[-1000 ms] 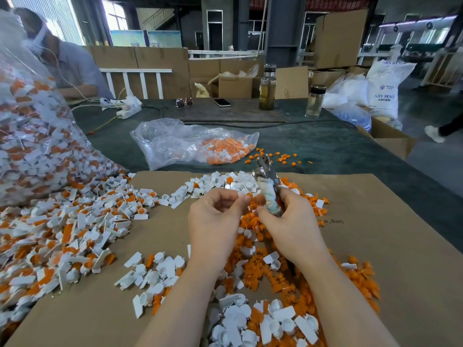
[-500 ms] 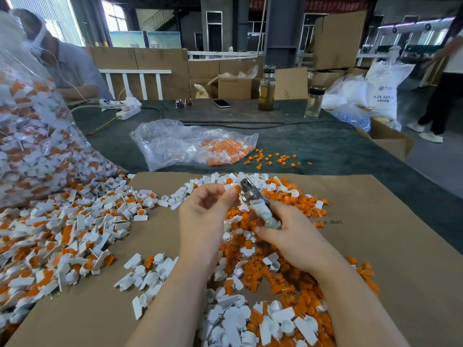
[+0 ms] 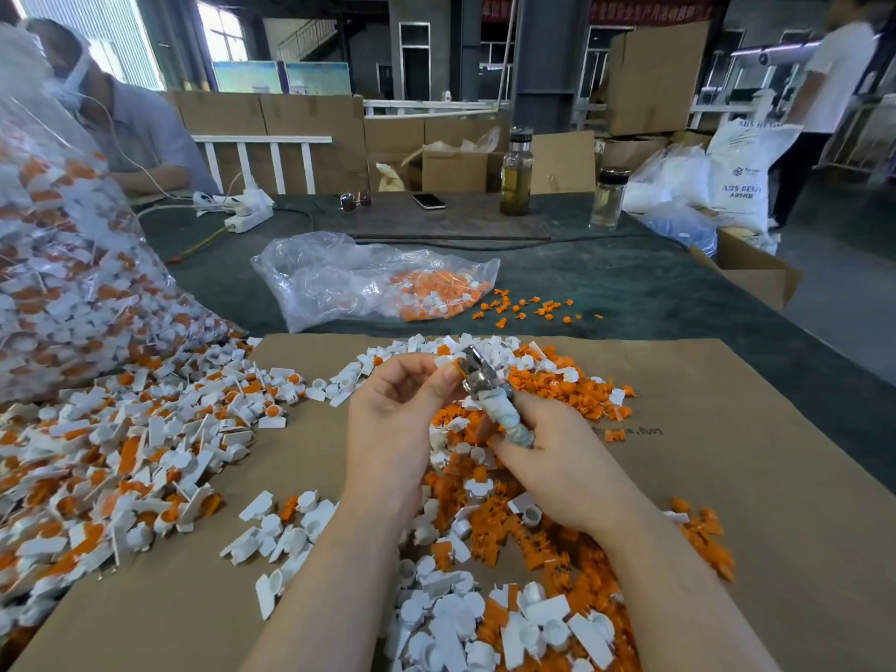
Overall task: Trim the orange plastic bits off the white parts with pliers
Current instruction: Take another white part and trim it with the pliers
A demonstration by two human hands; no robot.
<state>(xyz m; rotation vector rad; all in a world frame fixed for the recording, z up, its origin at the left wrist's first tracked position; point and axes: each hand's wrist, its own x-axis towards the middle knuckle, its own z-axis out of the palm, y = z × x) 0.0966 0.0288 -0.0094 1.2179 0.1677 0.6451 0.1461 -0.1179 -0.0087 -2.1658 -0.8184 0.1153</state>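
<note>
From the head camera I see my right hand (image 3: pixel 557 458) curled round the wrapped handles of the pliers (image 3: pixel 489 390), metal nose tilted up and left. My left hand (image 3: pixel 397 419) pinches a small white part (image 3: pixel 443 362) with an orange bit at the plier tips; whether the blades touch it I cannot tell. Both hover over a mound of orange offcuts (image 3: pixel 489 521) on flat brown cardboard (image 3: pixel 727 453). Untrimmed white-and-orange pieces (image 3: pixel 121 453) crowd the left, spilling from a clear bag (image 3: pixel 58 264). A crinkled plastic bag (image 3: pixel 359 278) lies beyond the cardboard's far edge on the dark table (image 3: pixel 630 283).
</note>
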